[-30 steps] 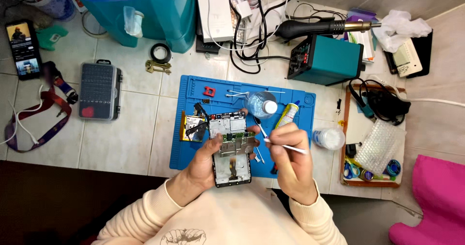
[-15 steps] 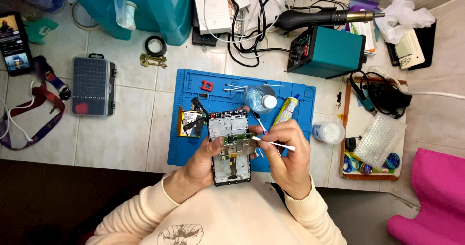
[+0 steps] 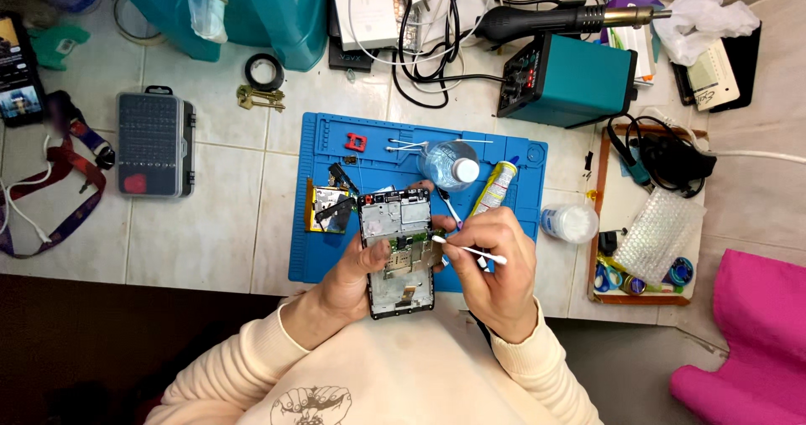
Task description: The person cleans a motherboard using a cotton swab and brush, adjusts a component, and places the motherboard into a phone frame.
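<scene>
Head view: blue work mat [image 3: 336,257] lies on the tiled surface [image 3: 218,223]. On the mat stand a clear plastic bottle [image 3: 449,165] and a yellow tube [image 3: 495,186], both just beyond the hands; a small red part [image 3: 356,142] and spare cotton swabs [image 3: 420,145] lie farther back. A teal soldering station [image 3: 571,79] sits behind the mat, a grey bit case [image 3: 155,144] to the left, a wooden tray [image 3: 598,223] to the right. Opened phone [image 3: 397,249], back cover off, is held above the mat's near edge. Left hand [image 3: 353,278] grasps the phone, fingers clenched round its edges. Right hand [image 3: 495,261] pinches a cotton swab [image 3: 468,250], whose tip touches the phone's exposed board.
</scene>
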